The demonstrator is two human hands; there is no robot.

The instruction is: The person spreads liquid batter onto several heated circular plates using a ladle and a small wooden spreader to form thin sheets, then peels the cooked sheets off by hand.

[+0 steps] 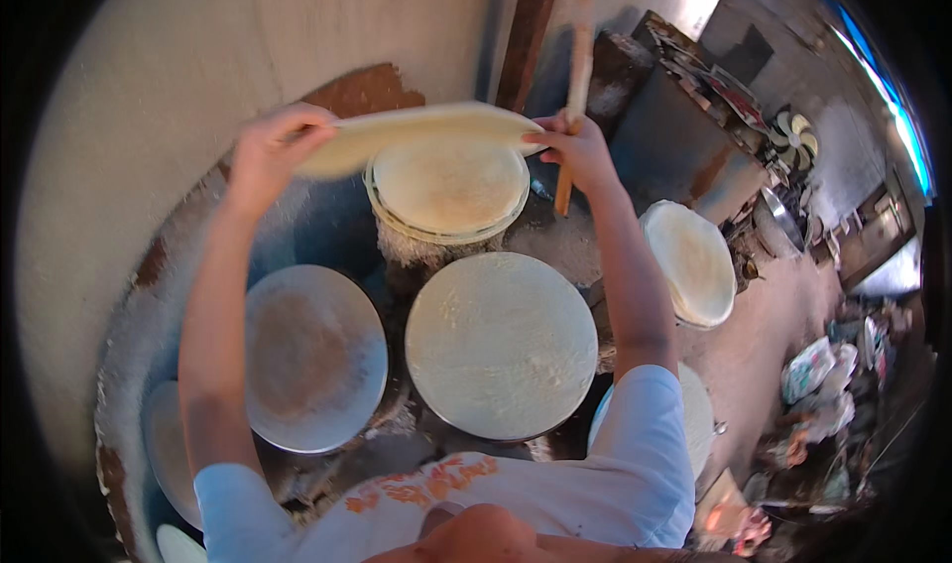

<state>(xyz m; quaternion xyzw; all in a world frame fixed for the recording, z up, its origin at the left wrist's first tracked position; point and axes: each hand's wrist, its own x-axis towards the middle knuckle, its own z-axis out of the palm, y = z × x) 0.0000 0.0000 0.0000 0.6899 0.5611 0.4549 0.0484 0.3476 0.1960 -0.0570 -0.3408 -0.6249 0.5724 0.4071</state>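
A thin, pale round flatbread (pixel 416 131) is stretched out between my two hands. My left hand (pixel 278 154) pinches its left edge. My right hand (pixel 577 154) grips the right edge and also holds a long wooden stick (pixel 581 62). Just under the flatbread sits a stack of similar flatbreads (pixel 451 186) on a round base. Nearer to me, a round griddle (pixel 501 436) is covered by a pale, bubbly layer of batter or dough (pixel 501 340). To its left lies a bare grey griddle (pixel 315 355) with a brownish middle.
Another flatbread stack (pixel 691 260) stands to the right of my right forearm. A further round griddle (pixel 699 419) shows partly behind my right sleeve, and one (pixel 171 449) by my left arm. A fan (pixel 793 138) and piled clutter (pixel 833 394) lie farther right. A wall (pixel 248 37) rises ahead.
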